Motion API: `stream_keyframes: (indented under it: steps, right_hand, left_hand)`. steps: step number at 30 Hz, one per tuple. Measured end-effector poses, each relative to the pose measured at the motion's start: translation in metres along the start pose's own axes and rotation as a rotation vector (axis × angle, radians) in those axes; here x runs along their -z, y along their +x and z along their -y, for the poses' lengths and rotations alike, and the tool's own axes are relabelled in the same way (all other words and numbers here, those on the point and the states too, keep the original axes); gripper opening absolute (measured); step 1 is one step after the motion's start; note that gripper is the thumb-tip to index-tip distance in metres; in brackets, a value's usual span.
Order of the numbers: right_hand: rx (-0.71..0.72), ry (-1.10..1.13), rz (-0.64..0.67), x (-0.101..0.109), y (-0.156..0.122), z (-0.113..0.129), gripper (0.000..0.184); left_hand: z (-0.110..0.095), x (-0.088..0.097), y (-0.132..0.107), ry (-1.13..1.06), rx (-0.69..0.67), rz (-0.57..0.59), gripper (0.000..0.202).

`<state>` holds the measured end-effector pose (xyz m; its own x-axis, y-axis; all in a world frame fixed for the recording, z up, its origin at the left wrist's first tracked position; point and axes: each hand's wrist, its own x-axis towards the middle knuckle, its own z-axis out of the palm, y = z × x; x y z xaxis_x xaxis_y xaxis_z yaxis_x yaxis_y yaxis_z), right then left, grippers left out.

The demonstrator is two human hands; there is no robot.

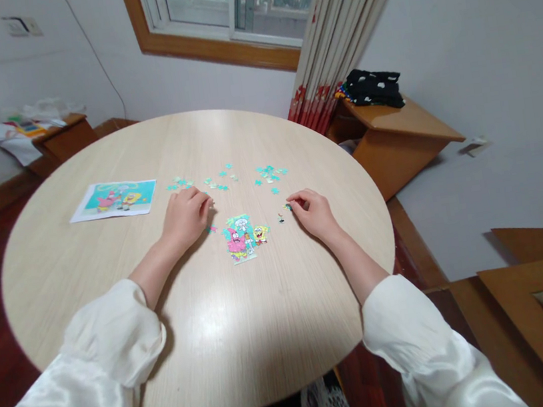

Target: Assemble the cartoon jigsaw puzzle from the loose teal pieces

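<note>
Satin-sleeved, the left hand (186, 214) and right hand (313, 212) were apart, a partly joined puzzle (237, 240) between and below them at mid-frame.
The left hand was nearer, its fingers curled together; whether they held anything could not be told. The right pinched a small piece (287, 207). The puzzle's long axis ran up the frame. Loose pieces (275, 191) lay above on the table (287, 316), a printed sheet (114, 198) at left; no brand, label or writing could be read.

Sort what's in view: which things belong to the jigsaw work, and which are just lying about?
Belong to the work:
- partly joined puzzle
- loose pieces
- printed picture sheet, probably the reference

Just lying about:
- black patterned cloth
- papers beyond the table
</note>
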<state>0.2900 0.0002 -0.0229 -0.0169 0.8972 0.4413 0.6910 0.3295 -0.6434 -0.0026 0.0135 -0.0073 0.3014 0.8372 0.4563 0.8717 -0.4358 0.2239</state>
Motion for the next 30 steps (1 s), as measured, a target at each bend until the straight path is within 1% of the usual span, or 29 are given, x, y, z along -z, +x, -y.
stream_keyframes:
  steps: [2,4,7,9,11,14,17,19,21,24,26,30]
  right_hand:
    - [-0.011,0.050,-0.007,-0.001,-0.003,0.010,0.016]
    - [-0.033,0.171,0.047,-0.004,-0.009,0.022,0.017]
    - [-0.105,0.479,0.225,-0.010,-0.018,0.041,0.025]
    - [-0.154,0.646,0.341,-0.012,-0.022,0.051,0.033]
    - [-0.197,0.756,0.433,-0.014,-0.024,0.058,0.038]
    - [-0.254,0.865,0.539,-0.014,-0.026,0.064,0.041]
    - [-0.314,0.966,0.605,-0.017,-0.027,0.067,0.042]
    - [-0.360,1.031,0.629,-0.018,-0.028,0.068,0.041]
    - [-0.392,1.076,0.636,-0.019,-0.027,0.067,0.038]
    - [-0.405,1.093,0.592,-0.017,-0.025,0.065,0.036]
    - [-0.403,1.078,0.546,-0.014,-0.024,0.064,0.035]
    - [-0.382,1.009,0.480,-0.009,-0.022,0.064,0.031]
  left_hand:
    - [-0.005,0.004,-0.001,-0.047,0.009,-0.080,0.027]
    - [-0.014,0.008,-0.003,-0.115,-0.013,-0.127,0.027]
    - [-0.033,0.009,-0.009,-0.216,-0.109,-0.168,0.026]
    - [-0.045,0.008,-0.013,-0.261,-0.211,-0.163,0.026]
    - [-0.054,0.006,-0.015,-0.282,-0.287,-0.154,0.026]
    - [-0.060,0.005,-0.016,-0.296,-0.361,-0.143,0.028]
    - [-0.062,0.008,-0.017,-0.321,-0.415,-0.183,0.028]
    - [-0.064,0.010,-0.017,-0.323,-0.441,-0.205,0.028]
    - [-0.067,0.012,-0.019,-0.312,-0.464,-0.196,0.029]
    - [-0.071,0.015,-0.022,-0.317,-0.473,-0.175,0.029]
    - [-0.072,0.016,-0.023,-0.349,-0.437,-0.190,0.027]
    - [-0.068,0.017,-0.023,-0.400,-0.321,-0.242,0.022]
